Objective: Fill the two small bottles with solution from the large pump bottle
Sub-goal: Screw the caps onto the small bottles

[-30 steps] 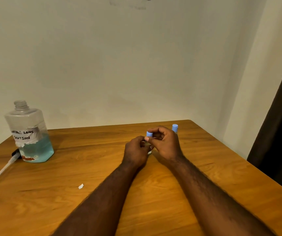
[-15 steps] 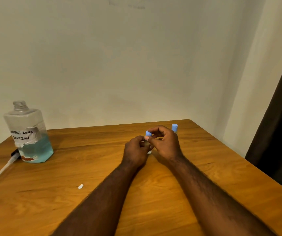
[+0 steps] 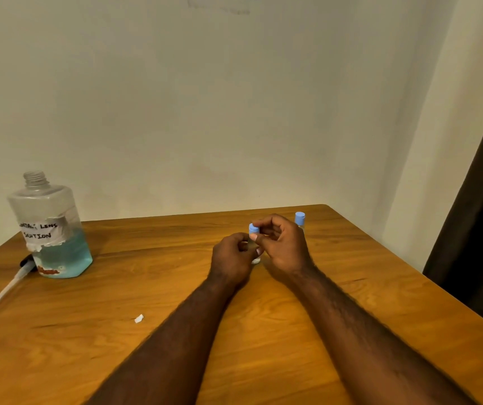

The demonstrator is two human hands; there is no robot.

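Note:
A small clear bottle (image 3: pixel 255 260) stands on the wooden table (image 3: pixel 293 331) between my hands. My left hand (image 3: pixel 230 258) grips its body, and most of the bottle is hidden by my fingers. My right hand (image 3: pixel 284 244) pinches the bottle's blue cap (image 3: pixel 253 228) between thumb and fingers. A second small bottle with a blue cap (image 3: pixel 300 218) stands upright just behind my right hand. The large clear bottle (image 3: pixel 50 226), labelled contact lens solution, stands at the far left. Its neck is open and blue liquid fills its lower part.
The pump head with its long white tube (image 3: pixel 0 293) lies on the table left of the large bottle. A small white scrap (image 3: pixel 139 318) lies in the middle of the table. A dark curtain (image 3: pixel 479 229) hangs beyond the table's right edge. A wall is close behind.
My hands stay at the small bottle; the fingers of my right hand have shifted slightly on the blue cap. Nothing else has moved.

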